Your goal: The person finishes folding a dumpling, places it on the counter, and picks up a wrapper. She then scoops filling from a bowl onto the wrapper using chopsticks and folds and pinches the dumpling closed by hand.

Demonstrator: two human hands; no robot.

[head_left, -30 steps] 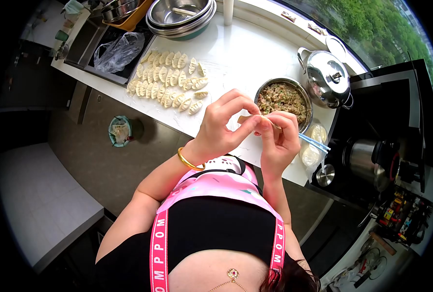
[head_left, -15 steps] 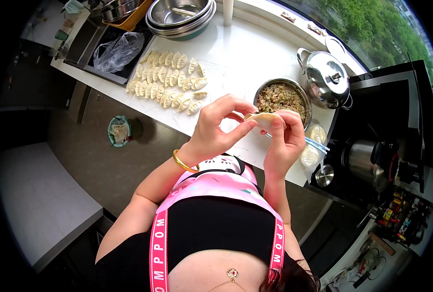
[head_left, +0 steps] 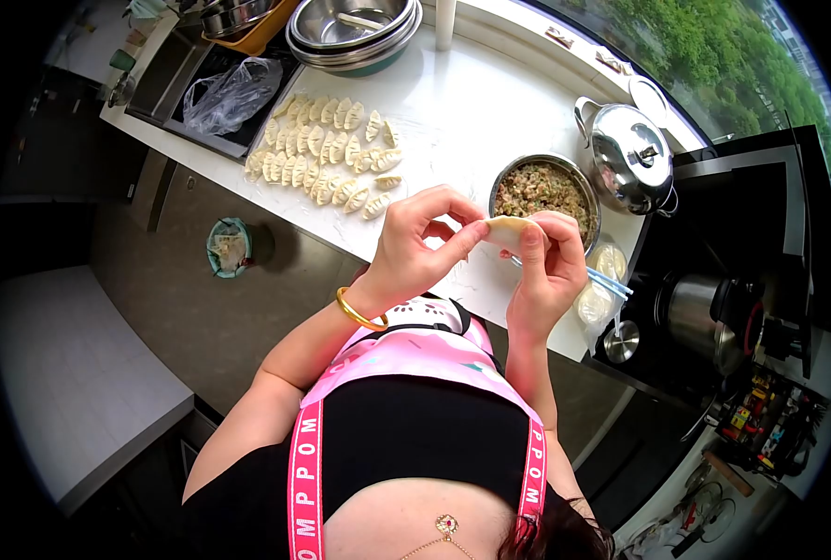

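Between my two hands is a folded dumpling (head_left: 509, 231), held in the air in front of the filling bowl. My left hand (head_left: 425, 245) pinches its left end between thumb and fingertips. The other end is gripped by my right hand (head_left: 548, 266), its thumb pressed on the near face. Behind them stands a metal bowl (head_left: 595, 207) of minced filling (head_left: 542, 190), partly hidden by my fingers. Light blue chopsticks (head_left: 612, 284) stick out beside my right hand. Rows of finished, pleated dumplings (head_left: 327, 149) lie on the white counter (head_left: 471, 103) to the left.
Wrapped pale dough (head_left: 598, 301) sits right of my right hand. A lidded steel pot (head_left: 630, 154) stands behind, beside the black stove (head_left: 714, 224). Stacked metal basins (head_left: 352, 37) are at the back left, near a plastic bag (head_left: 233, 93). A small bin (head_left: 230, 248) stands on the floor.
My left thumb and fingertips have closed together on the dumpling's left end; earlier they were spread apart along it. My right hand keeps nearly the same grip. The view has shifted slightly.
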